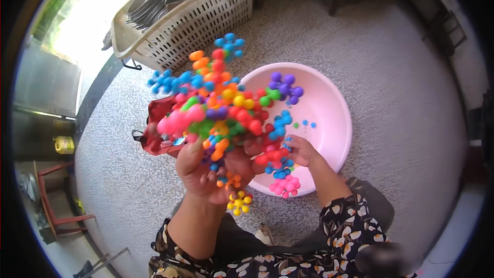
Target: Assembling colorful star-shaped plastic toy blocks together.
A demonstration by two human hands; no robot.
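Held nearest the lens, the multicoloured knobbed-bead cluster (221, 103) rose above both grips. Beyond the right hand (301, 150) sat the pink basin (329, 108); a white slatted basket (195, 18) stood well beyond. Left hand (206, 167) was clenched round the cluster's underside. Right fingers pinched its lower red-and-blue pieces. A yellow bead piece (238, 203) hung below the left grip.

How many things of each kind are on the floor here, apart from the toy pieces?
Pink basin: 1
White plastic basket: 1
Red bag: 1
Total: 3

The left hand holds the joined cluster of toy pieces; the right hand touches it.
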